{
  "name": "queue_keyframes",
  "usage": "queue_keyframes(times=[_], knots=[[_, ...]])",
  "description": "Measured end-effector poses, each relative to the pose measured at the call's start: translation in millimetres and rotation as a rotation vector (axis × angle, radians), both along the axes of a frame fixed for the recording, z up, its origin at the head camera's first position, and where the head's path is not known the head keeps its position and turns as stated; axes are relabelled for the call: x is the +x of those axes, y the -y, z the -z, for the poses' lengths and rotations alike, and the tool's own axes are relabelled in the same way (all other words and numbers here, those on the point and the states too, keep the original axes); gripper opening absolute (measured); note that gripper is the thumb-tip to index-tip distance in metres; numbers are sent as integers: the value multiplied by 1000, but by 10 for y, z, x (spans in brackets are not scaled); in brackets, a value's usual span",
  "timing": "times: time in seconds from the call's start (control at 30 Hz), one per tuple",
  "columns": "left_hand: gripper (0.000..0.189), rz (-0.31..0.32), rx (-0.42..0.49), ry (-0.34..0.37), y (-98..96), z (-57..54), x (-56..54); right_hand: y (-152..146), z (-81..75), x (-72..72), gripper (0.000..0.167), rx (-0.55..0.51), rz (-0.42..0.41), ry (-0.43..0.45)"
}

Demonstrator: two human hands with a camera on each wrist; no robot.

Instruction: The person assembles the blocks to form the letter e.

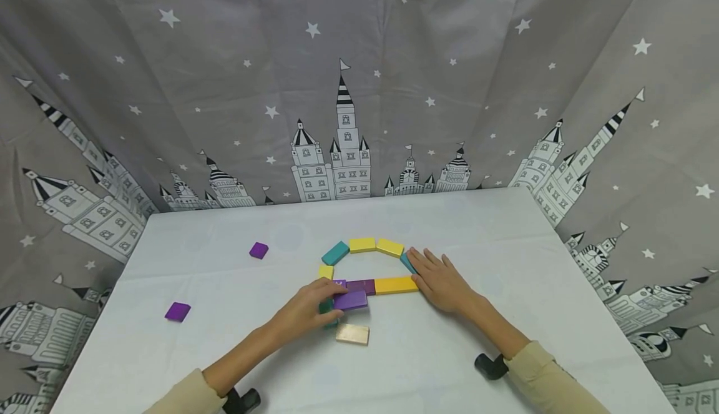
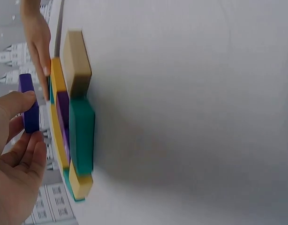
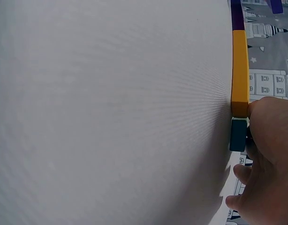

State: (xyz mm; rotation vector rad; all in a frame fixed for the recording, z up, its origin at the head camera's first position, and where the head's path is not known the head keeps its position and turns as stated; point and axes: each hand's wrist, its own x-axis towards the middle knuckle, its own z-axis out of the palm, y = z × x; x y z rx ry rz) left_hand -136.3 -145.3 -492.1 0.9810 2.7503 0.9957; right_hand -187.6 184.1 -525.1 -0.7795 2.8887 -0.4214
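My left hand (image 1: 306, 305) pinches a purple block (image 1: 350, 300) between thumb and fingers. In the left wrist view that block (image 2: 29, 103) is raised above the table. Beneath and beside it lie a green block (image 2: 82, 136) and a plain wood block (image 1: 352, 334). A row of a dark purple block (image 1: 361, 286) and a long yellow block (image 1: 396, 285) runs right, toward my right hand (image 1: 444, 284). That hand lies with fingers extended, partly covering a teal block (image 1: 408, 262). Yellow blocks (image 1: 362, 245) and another teal block (image 1: 336, 253) curve above the row.
Two loose purple blocks lie on the left of the white table (image 1: 449, 364), one farther back (image 1: 259, 250) and one nearer the left edge (image 1: 178, 311). A grey curtain (image 1: 224, 89) printed with castles and stars hangs behind.
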Motion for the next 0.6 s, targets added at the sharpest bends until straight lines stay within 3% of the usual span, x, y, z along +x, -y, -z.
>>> queue_keyframes(times=[0.37,0.6], knots=[[37,59,-17,22,-286,95,133,4,1,-8,59,5,1,1],[37,55,-28,31,-410,196,206,8,1,-5,58,6,1,-5]])
